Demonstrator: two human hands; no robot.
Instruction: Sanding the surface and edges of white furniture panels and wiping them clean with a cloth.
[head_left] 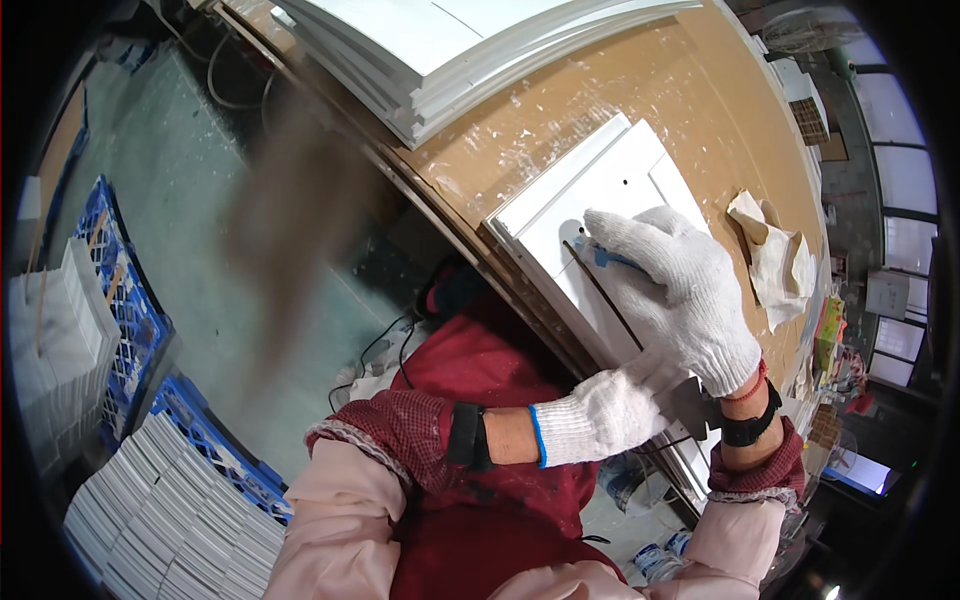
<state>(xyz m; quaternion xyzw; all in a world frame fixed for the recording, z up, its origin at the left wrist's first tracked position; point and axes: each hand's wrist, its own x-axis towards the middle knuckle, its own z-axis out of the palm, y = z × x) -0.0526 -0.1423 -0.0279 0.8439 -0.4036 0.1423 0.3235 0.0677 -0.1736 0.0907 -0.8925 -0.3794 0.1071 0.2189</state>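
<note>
A white panel [640,170] with small dark holes lies on the brown worktable. My right hand [680,290], in a white knit glove, rests over it with the index finger stretched to a hole beside a grey patch. Its other fingers curl over a small blue thing [608,256], mostly hidden beneath them. From near that fingertip a thin dark strip [605,295] runs toward my left hand [615,410], also gloved. The left fingers are closed by the panel's near edge. A grey flat blade [688,405], like a putty knife's, sticks out beside them; its handle is hidden.
A stack of white panels [420,60] stands at the table's far left. To the right lies a crumpled cream cloth [775,255]. Piles of white boards [170,500] and blue plastic pallets [130,310] are on the floor at left. A brown blur crosses the upper left.
</note>
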